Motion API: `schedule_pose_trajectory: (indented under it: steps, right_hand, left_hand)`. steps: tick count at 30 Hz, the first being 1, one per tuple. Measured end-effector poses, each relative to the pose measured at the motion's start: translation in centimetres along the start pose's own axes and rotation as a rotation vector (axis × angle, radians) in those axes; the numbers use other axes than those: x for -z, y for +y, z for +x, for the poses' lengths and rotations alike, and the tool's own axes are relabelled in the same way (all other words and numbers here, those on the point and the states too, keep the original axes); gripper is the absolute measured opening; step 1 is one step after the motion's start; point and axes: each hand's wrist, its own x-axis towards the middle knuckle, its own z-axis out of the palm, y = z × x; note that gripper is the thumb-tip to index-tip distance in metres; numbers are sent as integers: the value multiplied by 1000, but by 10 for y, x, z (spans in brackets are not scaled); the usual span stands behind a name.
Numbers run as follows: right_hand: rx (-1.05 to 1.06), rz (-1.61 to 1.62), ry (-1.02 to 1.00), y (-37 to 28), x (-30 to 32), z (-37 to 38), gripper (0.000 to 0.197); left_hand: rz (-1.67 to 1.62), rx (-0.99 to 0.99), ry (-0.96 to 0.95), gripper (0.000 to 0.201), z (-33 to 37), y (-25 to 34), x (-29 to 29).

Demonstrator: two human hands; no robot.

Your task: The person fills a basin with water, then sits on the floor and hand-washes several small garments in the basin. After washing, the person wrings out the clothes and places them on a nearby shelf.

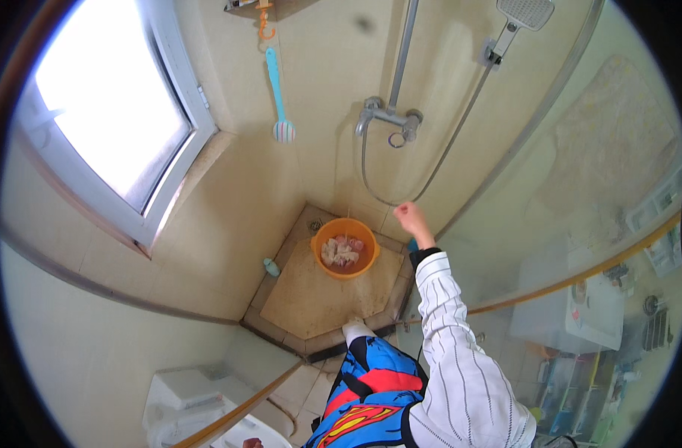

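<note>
My right hand (412, 217) stretches out ahead, in a striped white sleeve with a black cuff. Its fingers look curled closed, and nothing shows in them. In the picture it lies just below the loop of the grey shower hose (439, 173), apparently apart from it. Beyond it, a chrome mixer tap (389, 117) is fixed to the wall. An orange basin (316, 257) with wet, pale pinkish cloth (341, 251) in water stands on the shower floor under the tap. A small skin-coloured patch at the lower edge may be my left hand (252, 443); its fingers cannot be made out.
A shower head (525, 13) hangs upper right; a blue-handled brush (277, 95) hangs on the wall. A bright window (117, 97) stands at left. Glass panels with a raised sill (322, 351) border the shower. A pale green bottle (271, 266) sits left of the basin.
</note>
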Motion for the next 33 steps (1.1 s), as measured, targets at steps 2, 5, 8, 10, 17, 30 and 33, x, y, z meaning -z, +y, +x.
schedule_pose_trajectory:
  steps: [2,5,8,10,17,30,33]
  right_hand:
    - [-26,126,135,7,7,54,30]
    - [-55,212,190,17,-2,128,40]
    - [-106,353,136,17,-28,182,47]
    - [-135,611,81,17,-38,206,44]
    - [45,599,228,4,-43,221,30]
    - [-85,497,348,-1,-45,198,39]
    - [-196,513,291,27,-62,171,38]
  left_hand:
    - [41,40,-8,26,2,16,-7]
    - [73,95,-2,26,-5,58,-22]
    - [100,154,5,26,-16,104,-35]
    - [117,199,16,27,-22,136,-41]
    - [171,406,-6,29,-30,210,-48]
    - [-243,204,-78,15,-6,120,-47]
    - [-183,272,-44,15,-13,113,-39]
